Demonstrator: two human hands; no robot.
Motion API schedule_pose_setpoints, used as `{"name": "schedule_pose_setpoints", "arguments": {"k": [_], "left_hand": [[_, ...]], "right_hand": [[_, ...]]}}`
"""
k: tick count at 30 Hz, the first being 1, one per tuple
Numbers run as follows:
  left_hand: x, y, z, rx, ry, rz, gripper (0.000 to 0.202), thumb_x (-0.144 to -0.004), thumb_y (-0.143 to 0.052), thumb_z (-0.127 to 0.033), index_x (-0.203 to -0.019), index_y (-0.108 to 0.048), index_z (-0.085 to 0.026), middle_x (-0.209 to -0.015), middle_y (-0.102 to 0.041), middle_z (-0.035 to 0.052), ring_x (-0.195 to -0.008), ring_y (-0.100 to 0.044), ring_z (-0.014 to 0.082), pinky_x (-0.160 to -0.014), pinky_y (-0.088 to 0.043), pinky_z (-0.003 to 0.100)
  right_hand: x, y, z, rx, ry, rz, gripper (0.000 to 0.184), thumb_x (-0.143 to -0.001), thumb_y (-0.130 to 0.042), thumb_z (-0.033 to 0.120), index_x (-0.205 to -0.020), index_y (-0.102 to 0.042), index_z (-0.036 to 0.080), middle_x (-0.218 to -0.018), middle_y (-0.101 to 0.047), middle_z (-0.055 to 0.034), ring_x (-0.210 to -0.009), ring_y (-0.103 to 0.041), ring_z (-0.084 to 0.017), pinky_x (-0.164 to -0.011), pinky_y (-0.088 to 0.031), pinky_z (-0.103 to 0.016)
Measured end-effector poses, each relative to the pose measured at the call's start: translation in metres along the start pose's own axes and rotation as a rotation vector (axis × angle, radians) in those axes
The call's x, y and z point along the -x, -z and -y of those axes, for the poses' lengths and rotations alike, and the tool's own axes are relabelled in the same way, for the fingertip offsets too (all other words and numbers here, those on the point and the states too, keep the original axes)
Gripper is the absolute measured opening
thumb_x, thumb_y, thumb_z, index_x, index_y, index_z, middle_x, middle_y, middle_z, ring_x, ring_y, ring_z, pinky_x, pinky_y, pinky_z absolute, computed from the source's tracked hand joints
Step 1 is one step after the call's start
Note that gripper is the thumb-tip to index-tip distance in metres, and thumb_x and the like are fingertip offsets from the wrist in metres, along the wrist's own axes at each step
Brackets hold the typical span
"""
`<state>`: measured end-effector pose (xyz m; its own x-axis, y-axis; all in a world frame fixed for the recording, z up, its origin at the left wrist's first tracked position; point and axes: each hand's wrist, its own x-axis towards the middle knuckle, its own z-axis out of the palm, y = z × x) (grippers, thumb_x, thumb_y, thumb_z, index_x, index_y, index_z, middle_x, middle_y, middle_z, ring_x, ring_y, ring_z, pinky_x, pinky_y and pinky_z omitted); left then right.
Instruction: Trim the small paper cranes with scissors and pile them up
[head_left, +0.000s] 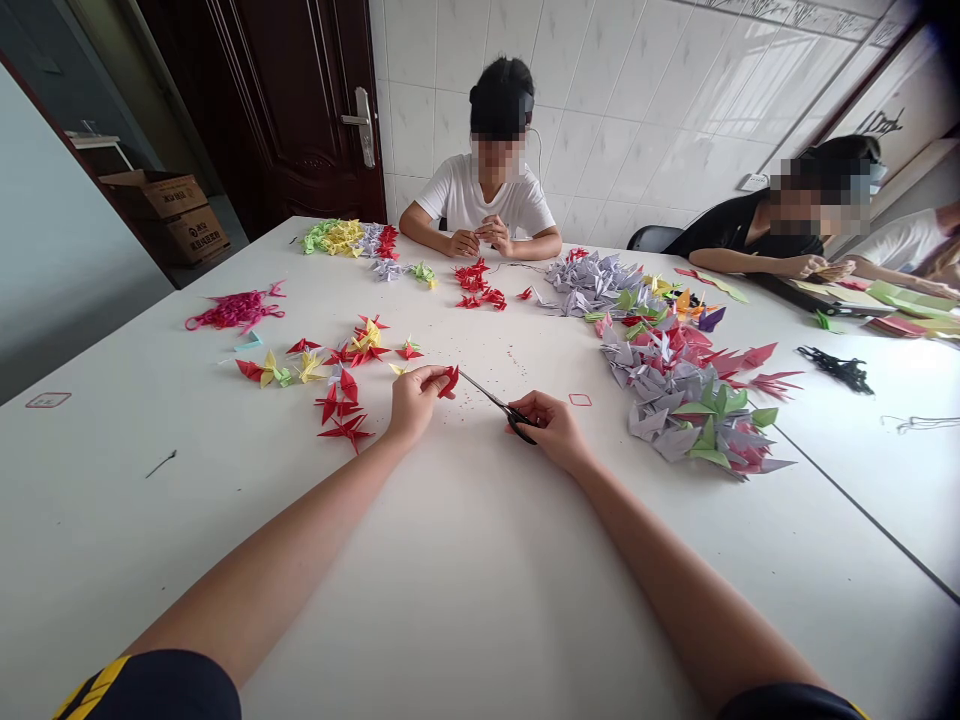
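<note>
My left hand (413, 402) pinches a small red folded paper piece (451, 381), likely a paper crane, near the middle of the white table (420, 580). In my right hand (553, 428) is a pair of scissors (520, 424) with black handles. Their blades point up and left, the tips close to the red paper; I cannot tell whether they touch it. Tiny paper scraps (512, 360) lie scattered around the blades. Just left of my left hand sit several red paper cranes (341, 400) and a few yellow ones (367, 338).
A large heap of mixed paper cranes (697, 400) spreads on the right. Pink cord (238, 308) lies at left, black cord (834, 368) at far right. Across the table a person in white (487, 200) handles something small; another in black (757, 225) sits at right.
</note>
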<state>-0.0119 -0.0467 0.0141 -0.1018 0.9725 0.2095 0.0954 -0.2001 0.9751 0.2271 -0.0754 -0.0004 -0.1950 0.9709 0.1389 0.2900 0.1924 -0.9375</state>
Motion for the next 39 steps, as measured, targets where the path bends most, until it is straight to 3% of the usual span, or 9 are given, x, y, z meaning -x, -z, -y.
{"name": "schedule_pose_setpoints", "arguments": {"k": [9,16,31,39], "left_hand": [[-0.001,0.000,0.001,0.010,-0.021,-0.029,0.017,-0.080,-0.063,-0.028,-0.086,-0.072,-0.016,-0.079,-0.071,0.0037,-0.064,-0.067,0.0150,-0.070,-0.053,0.030],[-0.001,0.000,0.000,0.034,-0.041,-0.036,0.017,-0.080,-0.063,-0.028,-0.085,-0.072,-0.015,-0.082,-0.071,0.0048,-0.063,-0.066,0.0137,-0.070,-0.054,0.029],[0.000,-0.001,0.000,0.042,-0.060,-0.044,0.015,-0.079,-0.066,-0.028,-0.084,-0.073,-0.015,-0.085,-0.073,0.0062,-0.063,-0.066,0.0144,-0.070,-0.056,0.030],[0.001,0.000,0.001,0.056,-0.112,-0.035,0.010,-0.081,-0.063,-0.023,-0.086,-0.067,-0.017,-0.076,-0.068,0.0019,-0.063,-0.066,0.0135,-0.068,-0.054,0.028]], "right_hand": [[0.000,-0.001,-0.003,-0.006,0.027,0.019,0.015,-0.072,-0.067,0.025,-0.087,-0.065,0.022,-0.076,-0.075,-0.0018,-0.060,-0.051,-0.015,-0.056,-0.034,-0.027],[0.002,-0.001,0.002,0.105,0.071,0.005,0.015,-0.071,-0.065,0.022,-0.086,-0.066,0.022,-0.070,-0.072,0.0010,-0.057,-0.042,-0.013,-0.055,-0.031,-0.027],[0.000,-0.001,0.002,0.182,0.105,-0.029,0.013,-0.070,-0.064,0.022,-0.082,-0.068,0.023,-0.071,-0.070,0.0004,-0.063,-0.047,-0.015,-0.057,-0.032,-0.027],[0.003,-0.004,0.007,0.176,0.095,-0.040,0.013,-0.070,-0.065,0.023,-0.083,-0.068,0.022,-0.069,-0.069,0.0007,-0.062,-0.047,-0.014,-0.057,-0.032,-0.027]]}}
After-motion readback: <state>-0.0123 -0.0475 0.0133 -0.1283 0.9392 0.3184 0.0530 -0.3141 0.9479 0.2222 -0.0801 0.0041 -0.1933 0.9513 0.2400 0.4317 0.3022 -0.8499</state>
